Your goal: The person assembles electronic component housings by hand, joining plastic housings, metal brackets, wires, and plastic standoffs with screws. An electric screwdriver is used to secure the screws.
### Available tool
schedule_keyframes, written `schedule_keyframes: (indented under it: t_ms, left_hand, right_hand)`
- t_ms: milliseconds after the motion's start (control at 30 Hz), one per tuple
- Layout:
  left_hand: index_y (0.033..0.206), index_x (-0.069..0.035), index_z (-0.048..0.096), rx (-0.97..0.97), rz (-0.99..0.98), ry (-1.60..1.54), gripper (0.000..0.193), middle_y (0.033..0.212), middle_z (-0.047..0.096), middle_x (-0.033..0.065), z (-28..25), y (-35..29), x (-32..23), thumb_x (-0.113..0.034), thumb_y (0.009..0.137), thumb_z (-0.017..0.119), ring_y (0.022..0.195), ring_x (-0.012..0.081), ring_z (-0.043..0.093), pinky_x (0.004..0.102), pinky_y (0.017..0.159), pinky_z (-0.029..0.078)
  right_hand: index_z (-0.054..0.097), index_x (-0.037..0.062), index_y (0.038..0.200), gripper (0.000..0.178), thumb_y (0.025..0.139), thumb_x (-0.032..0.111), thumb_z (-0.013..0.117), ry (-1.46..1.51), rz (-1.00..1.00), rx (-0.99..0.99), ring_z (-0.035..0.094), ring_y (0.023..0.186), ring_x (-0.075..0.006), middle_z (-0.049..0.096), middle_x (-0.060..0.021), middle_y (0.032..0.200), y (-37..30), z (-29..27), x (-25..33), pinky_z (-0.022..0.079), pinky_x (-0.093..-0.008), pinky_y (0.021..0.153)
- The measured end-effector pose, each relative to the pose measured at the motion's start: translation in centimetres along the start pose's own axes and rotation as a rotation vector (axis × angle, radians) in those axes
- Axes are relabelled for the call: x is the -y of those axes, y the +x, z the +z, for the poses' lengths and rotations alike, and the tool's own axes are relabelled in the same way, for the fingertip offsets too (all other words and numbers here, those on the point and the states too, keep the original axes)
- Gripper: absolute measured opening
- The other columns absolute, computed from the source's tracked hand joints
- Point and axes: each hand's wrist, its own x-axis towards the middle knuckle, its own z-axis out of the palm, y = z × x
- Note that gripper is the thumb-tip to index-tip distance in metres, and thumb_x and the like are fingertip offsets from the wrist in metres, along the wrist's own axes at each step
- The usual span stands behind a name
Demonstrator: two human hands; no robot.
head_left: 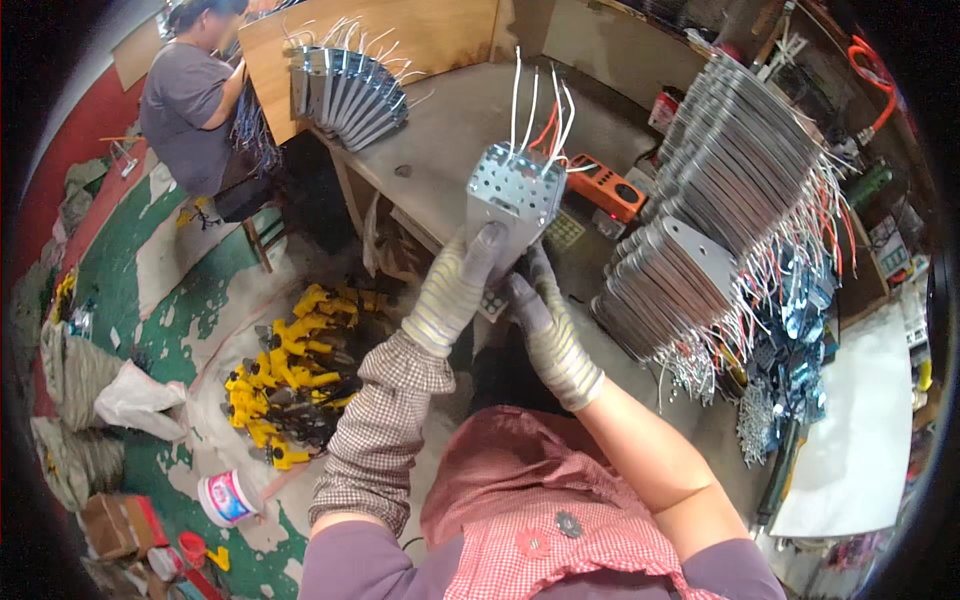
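Observation:
A grey metal housing with a perforated end is held up over the near edge of the workbench. White and red wires rise from its far end. My left hand, in a striped knit glove, is closed on the housing's left side, thumb on the top face. At the lower right edge, my gloved right hand has its fingers curled against the housing; their tips are partly hidden beneath it. An orange multimeter lies on the bench just beyond the housing.
Tall stacks of flat grey metal housings with wires stand at right. Similar housings fan out on the bench at far left. Yellow-and-black parts are piled on the floor, near a white bucket. Another person sits at upper left.

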Motion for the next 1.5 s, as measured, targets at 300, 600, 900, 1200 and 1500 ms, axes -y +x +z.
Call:
schedule_keyframes:
  t_ms: [300, 600, 900, 1200, 1500]
  left_hand:
    - [0.145, -0.003, 0.059, -0.153, 0.169, 0.405, 0.069, 0.139, 0.063, 0.0059, -16.4, 10.6, -2.4, -0.059, 0.105, 0.06, 0.122, 0.0156, 0.059, 0.0333, 0.107, 0.046]
    - [0.149, -0.006, 0.059, -0.126, -0.05, 0.134, 0.086, 0.141, 0.066, 0.0092, -24.8, 18.8, -5.9, -0.074, 0.096, 0.061, 0.127, 0.0209, 0.06, 0.0356, 0.114, 0.042]
    - [0.148, -0.007, 0.061, -0.268, -0.08, 0.071, 0.08, 0.138, 0.068, 0.0095, -27.6, 20.6, -6.5, -0.07, 0.099, 0.057, 0.123, 0.0207, 0.062, 0.035, 0.109, 0.045]
    - [0.147, 0.005, 0.058, -0.587, 0.017, 0.188, 0.091, 0.147, 0.063, 0.0178, -29.1, 20.1, -3.4, -0.073, 0.1, 0.053, 0.132, 0.0287, 0.059, 0.038, 0.114, 0.042]
    - [0.139, 0.0, 0.051, -1.001, 0.479, 0.52, 0.038, 0.138, 0.052, 0.0164, -15.5, 13.8, 2.3, -0.017, 0.106, 0.06, 0.128, 0.0292, 0.051, 0.0449, 0.113, 0.042]
  right_hand:
    - [0.005, -0.0017, 0.169, 0.111, 0.098, 0.055, 0.068, -0.028, 0.014, 0.103, 0.037, 0.153, -0.0328, 0.039, -0.023, 0.165, 15.2, 7.6, -5.1, 0.03, -0.0373, 0.125]
    - [-0.001, -0.0097, 0.166, 0.117, 0.097, 0.051, 0.072, -0.06, -0.006, 0.158, 0.026, 0.159, -0.0357, 0.03, -0.0301, 0.169, 27.9, 10.8, -12.5, 0.025, -0.0373, 0.127]
    - [-0.002, 0.0199, 0.171, 0.103, 0.1, 0.012, 0.073, 0.391, 0.154, 0.211, 0.05, 0.139, -0.0347, 0.042, -0.0229, 0.157, 29.3, 13.9, -10.2, 0.048, -0.0467, 0.115]
    - [0.022, -0.0071, 0.165, 0.11, 0.09, 0.051, 0.079, -0.435, -0.044, 0.024, 0.05, 0.145, -0.0386, 0.048, -0.0319, 0.157, 30.2, 13.5, -11.6, 0.04, -0.0416, 0.12]
    - [0.043, 0.0026, 0.156, 0.074, 0.096, 0.033, 0.075, -0.211, -0.221, -0.173, 0.058, 0.132, -0.0311, 0.06, -0.0207, 0.143, 28.6, 11.6, -7.0, 0.045, -0.0413, 0.115]
